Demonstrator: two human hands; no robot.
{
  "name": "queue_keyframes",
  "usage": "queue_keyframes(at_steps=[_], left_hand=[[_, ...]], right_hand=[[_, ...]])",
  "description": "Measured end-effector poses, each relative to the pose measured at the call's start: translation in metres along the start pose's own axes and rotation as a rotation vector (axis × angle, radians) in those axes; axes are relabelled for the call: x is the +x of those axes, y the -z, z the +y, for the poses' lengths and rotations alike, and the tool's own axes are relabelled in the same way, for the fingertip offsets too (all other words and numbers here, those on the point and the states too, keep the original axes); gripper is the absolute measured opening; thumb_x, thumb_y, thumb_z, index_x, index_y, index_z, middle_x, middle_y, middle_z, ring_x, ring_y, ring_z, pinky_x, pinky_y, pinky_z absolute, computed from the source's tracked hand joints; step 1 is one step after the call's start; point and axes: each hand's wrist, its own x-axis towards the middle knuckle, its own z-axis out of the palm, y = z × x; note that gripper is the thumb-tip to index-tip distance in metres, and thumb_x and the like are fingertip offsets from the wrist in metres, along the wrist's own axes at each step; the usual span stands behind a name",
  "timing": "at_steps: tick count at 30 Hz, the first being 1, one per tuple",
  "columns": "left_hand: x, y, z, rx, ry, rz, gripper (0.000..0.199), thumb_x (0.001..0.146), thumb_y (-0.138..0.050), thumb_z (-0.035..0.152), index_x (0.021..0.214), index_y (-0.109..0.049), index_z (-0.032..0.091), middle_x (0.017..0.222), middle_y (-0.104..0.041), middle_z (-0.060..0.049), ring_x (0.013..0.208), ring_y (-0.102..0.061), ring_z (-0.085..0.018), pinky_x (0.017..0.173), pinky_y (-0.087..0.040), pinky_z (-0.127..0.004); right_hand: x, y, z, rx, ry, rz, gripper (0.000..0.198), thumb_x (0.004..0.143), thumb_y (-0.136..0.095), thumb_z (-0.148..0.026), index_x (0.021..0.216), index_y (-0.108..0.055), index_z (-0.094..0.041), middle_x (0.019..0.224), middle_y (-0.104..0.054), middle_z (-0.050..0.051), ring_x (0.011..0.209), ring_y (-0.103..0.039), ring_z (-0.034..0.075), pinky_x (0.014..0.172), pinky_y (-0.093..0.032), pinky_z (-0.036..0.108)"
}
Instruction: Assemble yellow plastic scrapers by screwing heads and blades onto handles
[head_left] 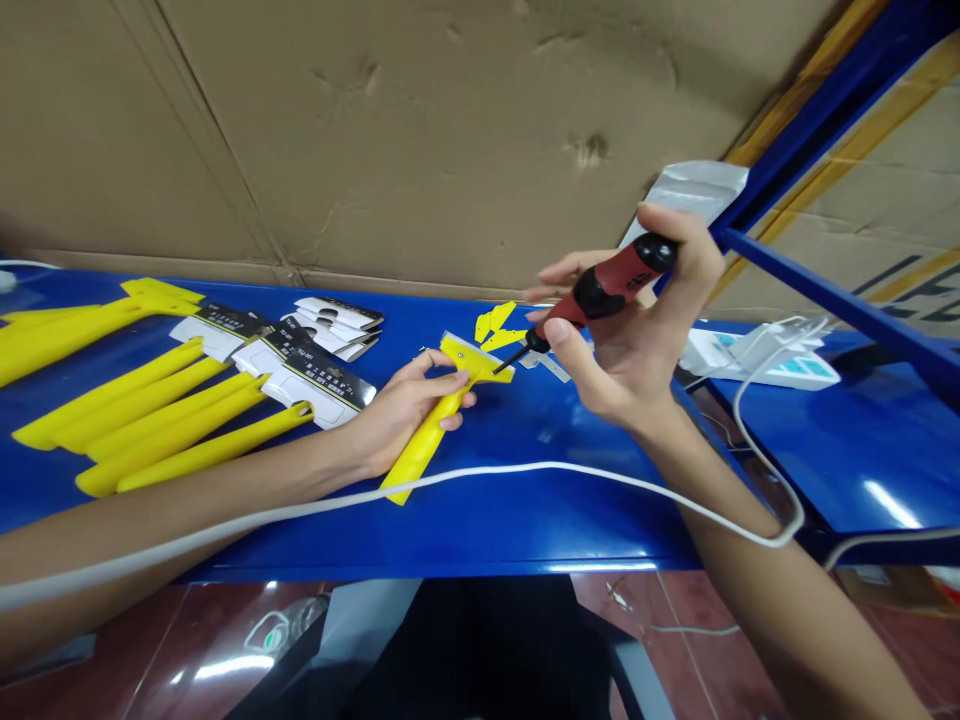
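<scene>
My left hand (424,400) is closed around the neck of a yellow scraper (427,440), whose wide head points away from me and whose handle slants toward the table's front edge. In my right hand (637,330) is a red and black screwdriver (611,285), tilted down to the left. Its dark shaft reaches the right side of the scraper's head, where the tip meets the yellow plastic. A screw shows on the left part of the head. Just beyond lie small yellow plastic pieces (495,325), partly behind the screwdriver.
Several yellow handles (180,400) and black-and-white printed cards (300,365) lie at the left. More yellow scrapers (97,320) sit behind them. A white cable (555,466) crosses in front of the blue table (540,530). A white power strip (765,355) is at the right, cardboard (420,140) behind.
</scene>
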Motion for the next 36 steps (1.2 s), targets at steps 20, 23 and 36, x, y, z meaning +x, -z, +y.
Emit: queue_keyframes(at_steps=[20, 23, 36], left_hand=[[0.000, 0.000, 0.001, -0.037, 0.002, 0.008, 0.034, 0.089, -0.088, 0.010, 0.105, -0.060, 0.019, 0.104, -0.070, -0.007, 0.079, -0.067, -0.014, 0.052, -0.043, -0.021], [-0.001, -0.001, 0.001, -0.025, 0.004, 0.009, 0.034, 0.088, -0.088, 0.010, 0.105, -0.060, 0.019, 0.105, -0.070, -0.007, 0.079, -0.067, -0.014, 0.051, -0.044, -0.021], [0.000, 0.003, 0.000, -0.022, 0.007, -0.004, 0.032, 0.089, -0.089, 0.013, 0.104, -0.061, 0.019, 0.106, -0.069, -0.007, 0.079, -0.067, -0.013, 0.053, -0.044, -0.020]], right_hand=[[-0.002, 0.000, 0.006, 0.018, -0.031, -0.030, 0.090, 0.092, -0.085, -0.061, 0.168, -0.035, -0.055, 0.159, -0.055, 0.004, 0.128, -0.076, 0.033, 0.087, -0.077, 0.047], [-0.007, 0.000, 0.012, 0.024, -0.107, -0.007, 0.108, 0.082, -0.097, -0.058, 0.168, -0.033, -0.057, 0.167, -0.050, 0.003, 0.119, -0.080, 0.032, 0.090, -0.077, 0.049], [-0.005, -0.002, 0.012, -0.012, -0.050, 0.011, 0.096, 0.087, -0.089, -0.068, 0.167, -0.038, -0.056, 0.168, -0.048, 0.003, 0.103, -0.081, 0.027, 0.083, -0.076, 0.049]])
